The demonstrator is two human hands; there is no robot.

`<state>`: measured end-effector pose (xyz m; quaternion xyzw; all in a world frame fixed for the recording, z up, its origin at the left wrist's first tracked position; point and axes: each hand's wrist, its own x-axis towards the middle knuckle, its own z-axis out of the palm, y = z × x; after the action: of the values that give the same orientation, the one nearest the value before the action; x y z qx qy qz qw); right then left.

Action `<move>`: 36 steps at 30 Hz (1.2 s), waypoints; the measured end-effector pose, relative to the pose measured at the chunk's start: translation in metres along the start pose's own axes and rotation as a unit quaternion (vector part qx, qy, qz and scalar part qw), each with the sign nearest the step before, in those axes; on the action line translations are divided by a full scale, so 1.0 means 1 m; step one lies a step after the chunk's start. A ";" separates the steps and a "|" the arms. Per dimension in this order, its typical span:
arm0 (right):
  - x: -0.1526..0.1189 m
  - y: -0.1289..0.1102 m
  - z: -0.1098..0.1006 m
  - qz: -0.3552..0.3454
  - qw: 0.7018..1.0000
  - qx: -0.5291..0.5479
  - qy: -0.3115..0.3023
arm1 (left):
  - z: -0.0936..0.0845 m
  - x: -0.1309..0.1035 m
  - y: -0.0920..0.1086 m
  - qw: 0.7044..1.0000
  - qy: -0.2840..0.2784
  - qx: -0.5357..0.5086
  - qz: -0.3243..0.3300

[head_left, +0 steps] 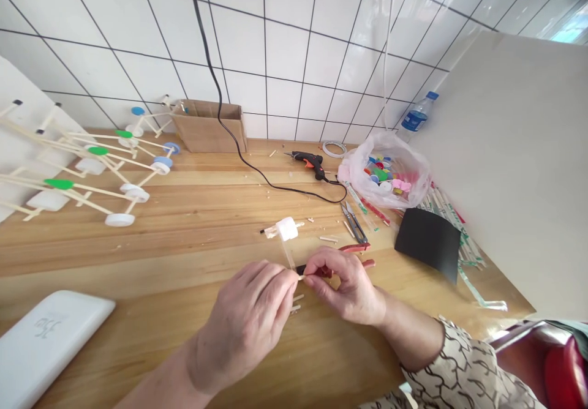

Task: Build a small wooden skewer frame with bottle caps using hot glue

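Note:
Near the middle of the wooden table, my left hand (252,317) and my right hand (344,283) pinch a small pale stick piece (301,277) between their fingertips. Most of the piece is hidden by the fingers. Just behind the hands lies a white roll (287,229) with a clear strip running toward my fingers and thin sticks beside it. Red-handled pliers (356,248) rest partly hidden behind my right hand. A few short stick pieces (297,303) lie between the hands on the table.
Stick frames with bottle-cap wheels (120,220) stand at left, near a cardboard box (211,128). A white device (50,341) lies front left. Behind are a glue gun (309,161), snips (353,222), a bag of caps (351,170), a bottle (414,118) and a black sheet (428,240).

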<state>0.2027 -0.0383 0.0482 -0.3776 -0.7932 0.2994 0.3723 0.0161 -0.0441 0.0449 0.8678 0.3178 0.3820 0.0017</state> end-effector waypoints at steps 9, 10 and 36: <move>0.010 -0.011 -0.023 -0.003 0.999 -0.039 0.024 | -0.014 -0.001 0.013 1.000 -0.005 -0.018 -0.011; 0.011 -0.009 -0.030 0.011 0.997 -0.060 0.038 | -0.016 -0.001 0.014 0.999 -0.001 -0.024 -0.021; -0.035 0.103 -0.170 0.476 0.679 -0.558 -0.021 | -0.003 -0.019 -0.015 0.999 0.018 -0.046 -0.023</move>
<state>0.3955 0.0216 0.0497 -0.8355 -0.5342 -0.0544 -0.1167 -0.0039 -0.0432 0.0300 0.8525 0.3193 0.4115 0.0446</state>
